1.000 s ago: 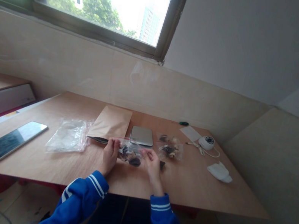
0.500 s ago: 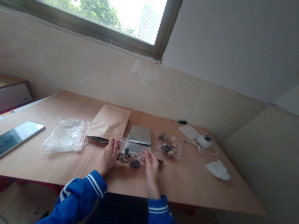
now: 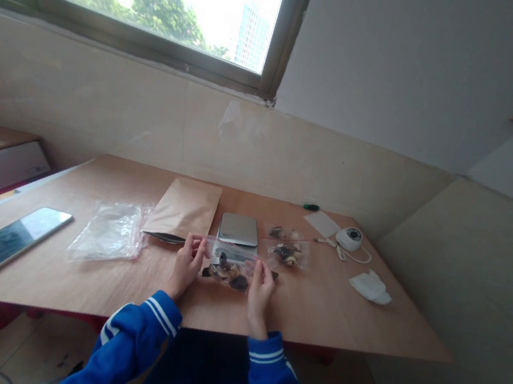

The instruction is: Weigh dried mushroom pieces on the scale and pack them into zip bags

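Between my hands is a clear zip bag (image 3: 229,273) with dark and tan dried pieces inside, maybe dried mushrooms. My left hand (image 3: 188,266) pinches its upper left corner, and my right hand (image 3: 261,291) pinches the upper right side. Just behind the bag sits a small digital scale (image 3: 239,230), its front part seen through the plastic. A dark piece (image 3: 274,276) shows beside my right fingers. To the right of the scale lie two filled zip bags, the nearer bag (image 3: 289,255) overlapping the farther bag (image 3: 279,230).
A brown paper pouch (image 3: 186,209) lies left of the scale, its dark mouth toward me. Farther left are flat clear bags (image 3: 110,232) and a phone (image 3: 7,241) on a cable. On the right are a white camera (image 3: 348,237), crumpled tissue (image 3: 371,286), white paper (image 3: 321,224) and a green-handled tool (image 3: 312,208).
My right hand has moved slightly along the bag's top edge to the right and its fingers are more upright. The view has shifted a little. Both hands still hold the bag.
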Demonstrator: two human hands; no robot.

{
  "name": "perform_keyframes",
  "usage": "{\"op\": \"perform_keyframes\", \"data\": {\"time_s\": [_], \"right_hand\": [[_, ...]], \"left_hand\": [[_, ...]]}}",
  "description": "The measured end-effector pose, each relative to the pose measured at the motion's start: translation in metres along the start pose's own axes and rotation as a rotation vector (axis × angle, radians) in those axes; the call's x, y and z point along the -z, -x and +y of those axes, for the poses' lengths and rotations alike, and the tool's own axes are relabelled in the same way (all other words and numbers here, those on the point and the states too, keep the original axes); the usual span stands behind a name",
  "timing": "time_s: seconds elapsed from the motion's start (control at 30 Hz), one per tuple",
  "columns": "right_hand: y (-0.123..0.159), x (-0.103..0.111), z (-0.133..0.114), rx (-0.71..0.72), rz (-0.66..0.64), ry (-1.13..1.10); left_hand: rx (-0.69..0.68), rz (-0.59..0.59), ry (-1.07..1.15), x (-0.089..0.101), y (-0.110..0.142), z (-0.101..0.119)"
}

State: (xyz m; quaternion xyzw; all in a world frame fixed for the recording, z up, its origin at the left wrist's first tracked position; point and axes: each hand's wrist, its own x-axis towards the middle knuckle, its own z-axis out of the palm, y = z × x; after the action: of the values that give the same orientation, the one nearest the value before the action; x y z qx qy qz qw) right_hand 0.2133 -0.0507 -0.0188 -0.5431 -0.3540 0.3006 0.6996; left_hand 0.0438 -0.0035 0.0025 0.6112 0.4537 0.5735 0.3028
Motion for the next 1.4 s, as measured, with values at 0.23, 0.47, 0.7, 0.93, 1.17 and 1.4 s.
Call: {"op": "perform_keyframes", "data": {"time_s": [0.23, 0.47, 0.7, 0.93, 1.17, 1.4], "right_hand": [[0.002, 0.002, -0.001, 0.066, 0.024, 0.060], [0.003, 0.002, -0.002, 0.112, 0.100, 0.072], [0.005, 0.002, -0.009, 0.117, 0.151, 0.079], [0.006, 0.002, -0.006, 0.015, 0.041, -0.014], [0.006, 0.001, -0.009, 0.012, 0.001, 0.000], [0.008, 0.002, -0.014, 0.027, 0.053, -0.021]], "left_hand": [[0.010, -0.013, 0.030, 0.001, 0.001, 0.000], [0.000, -0.017, 0.043, 0.000, 0.001, 0.000], [0.020, -0.045, 0.072, -0.001, 0.001, 0.002], [0.012, -0.060, 0.041, 0.000, -0.001, 0.003], [0.025, -0.020, 0.020, 0.001, -0.002, 0.004], [0.052, -0.046, 0.045, 0.000, -0.006, 0.001]]}}
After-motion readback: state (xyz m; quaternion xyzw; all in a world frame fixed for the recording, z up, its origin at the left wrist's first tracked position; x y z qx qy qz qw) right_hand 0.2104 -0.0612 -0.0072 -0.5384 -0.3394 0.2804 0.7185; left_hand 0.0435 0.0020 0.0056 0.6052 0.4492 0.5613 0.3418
